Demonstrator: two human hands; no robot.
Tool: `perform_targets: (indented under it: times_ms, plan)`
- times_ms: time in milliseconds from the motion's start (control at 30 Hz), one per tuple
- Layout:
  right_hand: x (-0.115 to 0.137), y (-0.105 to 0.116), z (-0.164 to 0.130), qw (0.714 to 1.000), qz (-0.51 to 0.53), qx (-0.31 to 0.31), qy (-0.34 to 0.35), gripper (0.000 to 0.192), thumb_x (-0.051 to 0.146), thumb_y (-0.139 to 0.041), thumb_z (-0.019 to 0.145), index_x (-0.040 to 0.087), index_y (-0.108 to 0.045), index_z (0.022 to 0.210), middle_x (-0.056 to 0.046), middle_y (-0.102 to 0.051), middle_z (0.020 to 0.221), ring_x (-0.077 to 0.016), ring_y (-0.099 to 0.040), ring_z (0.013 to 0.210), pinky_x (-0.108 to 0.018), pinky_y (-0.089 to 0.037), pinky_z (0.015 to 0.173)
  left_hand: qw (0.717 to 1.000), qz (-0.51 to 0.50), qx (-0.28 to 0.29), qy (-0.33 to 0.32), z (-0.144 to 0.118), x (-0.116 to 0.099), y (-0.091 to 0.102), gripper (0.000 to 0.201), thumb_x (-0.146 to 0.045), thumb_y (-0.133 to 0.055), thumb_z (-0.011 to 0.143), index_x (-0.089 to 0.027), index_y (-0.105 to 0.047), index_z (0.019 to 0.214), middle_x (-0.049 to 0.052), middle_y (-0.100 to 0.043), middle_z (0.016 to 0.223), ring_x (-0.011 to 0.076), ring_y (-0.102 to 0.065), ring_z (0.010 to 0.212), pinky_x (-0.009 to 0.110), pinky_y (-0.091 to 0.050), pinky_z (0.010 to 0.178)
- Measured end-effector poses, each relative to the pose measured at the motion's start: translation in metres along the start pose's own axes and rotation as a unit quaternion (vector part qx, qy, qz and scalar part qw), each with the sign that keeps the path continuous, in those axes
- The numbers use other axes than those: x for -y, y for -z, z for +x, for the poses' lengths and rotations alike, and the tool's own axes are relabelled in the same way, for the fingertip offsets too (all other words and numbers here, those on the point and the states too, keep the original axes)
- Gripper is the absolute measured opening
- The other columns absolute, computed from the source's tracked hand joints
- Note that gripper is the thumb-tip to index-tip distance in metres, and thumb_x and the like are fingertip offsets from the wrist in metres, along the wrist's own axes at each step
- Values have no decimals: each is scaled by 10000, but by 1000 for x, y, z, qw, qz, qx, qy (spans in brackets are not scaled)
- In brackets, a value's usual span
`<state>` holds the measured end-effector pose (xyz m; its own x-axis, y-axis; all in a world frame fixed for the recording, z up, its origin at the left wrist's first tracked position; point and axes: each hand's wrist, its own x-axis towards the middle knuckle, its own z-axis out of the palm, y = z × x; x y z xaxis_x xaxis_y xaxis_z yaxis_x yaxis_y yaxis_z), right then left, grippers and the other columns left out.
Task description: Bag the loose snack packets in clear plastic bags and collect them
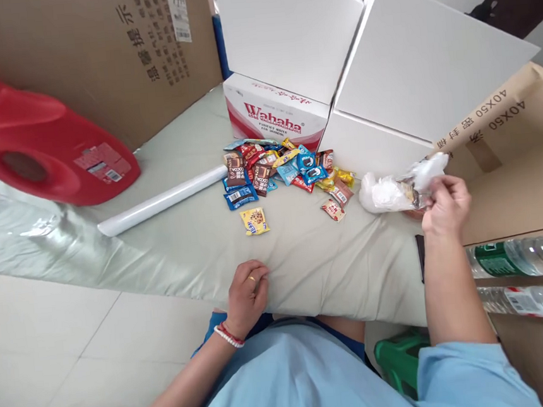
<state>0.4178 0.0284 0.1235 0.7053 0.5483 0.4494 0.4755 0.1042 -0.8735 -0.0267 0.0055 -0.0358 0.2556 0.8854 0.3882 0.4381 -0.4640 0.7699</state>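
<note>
While curled loosely on the cloth (pixel 305 257), left hand (pixel 247 293) empty; right hand (pixel 444 206), grip pinched on plastic bag (pixel 387 193).

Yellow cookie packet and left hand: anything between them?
Nothing. In the head view, only bare pale cloth lies between the cookie packet and the left hand, which rests at the cloth's near edge.

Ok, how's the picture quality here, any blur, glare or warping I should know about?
Head view: strong wide-angle warping, so the red jug at the left edge looks swollen and the cardboard boxes lean. Lighting is soft and even, with faint shadows. The snack packets are sharp; the plastic bag in the right hand is washed out white. The left hand is clear.
</note>
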Motion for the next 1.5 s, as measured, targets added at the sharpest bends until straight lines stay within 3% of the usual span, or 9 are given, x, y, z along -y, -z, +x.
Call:
perform_targets:
  times_ms: [100,267,367,533,700,900,1067,1300,1500]
  plan:
    - [21,-25,-68,968,188,77,-149,323,441,-804,672,242,-607,833,70,-453,627,-73,-296,473,-200,-246,424,990,-110,45,77,6,-23,-5,188,-283,-511,988,-218,-688,995,69,-692,959,191,-662,889,354,-574,813]
    - [30,-80,-212,869,174,297,-355,344,470,-845,689,208,-647,791,68,-466,587,-64,-313,471,-194,-257,428,910,-331,133,210,25,-49,-32,522,-440,-730,836,-207,-599,1284,127,-665,1251,204,-673,1002,275,-553,690]
    - [24,-89,-250,853,155,315,-385,372,502,-846,707,202,-655,812,61,-499,612,-66,-316,484,-194,-251,435,869,-385,115,288,38,-41,-41,382,-406,-759,758,-174,-665,1046,64,-714,988,153,-638,787,240,-486,613]
    - [0,-63,-213,918,78,197,-335,399,546,-807,715,222,-626,862,70,-466,636,-73,-295,476,-204,-255,436,852,-394,12,345,48,-14,-28,251,-424,-696,779,-187,-612,785,-42,-556,646,96,-454,569,228,-365,541]
    - [-4,-43,-166,960,-206,172,-78,458,582,-653,846,201,-699,1097,-127,-604,1194,-121,-480,614,-344,-512,639,910,-293,5,295,46,-14,-22,376,-474,-583,911,-197,-549,658,-18,-524,670,124,-462,624,268,-376,614]
    - [31,-90,-218,893,-76,442,25,429,450,-731,853,256,-679,1232,-116,-645,1274,-260,-606,1092,-402,-541,921,961,-183,-2,208,42,-31,-32,387,-427,-526,963,-190,-623,672,58,-624,945,163,-604,826,298,-481,768]
    - [21,-92,-213,913,25,378,-151,194,431,-712,895,244,-734,943,-15,-674,836,-178,-598,776,-320,-505,760,935,-238,58,258,45,-18,-15,302,-455,-613,896,-190,-731,812,38,-681,851,189,-630,826,306,-483,773]
    - [5,-59,-180,858,166,323,-362,287,408,-923,692,233,-748,839,26,-600,747,-99,-514,653,-214,-439,586,870,-364,102,316,47,-13,1,420,-569,-786,755,-168,-667,717,-36,-558,619,104,-462,604,247,-374,604]
    - [-3,-42,-203,867,204,265,-369,275,376,-928,696,234,-734,829,37,-600,723,-79,-529,641,-196,-463,609,916,-344,34,202,39,-14,12,252,-447,-791,834,-196,-796,858,28,-680,822,138,-609,757,268,-485,713]
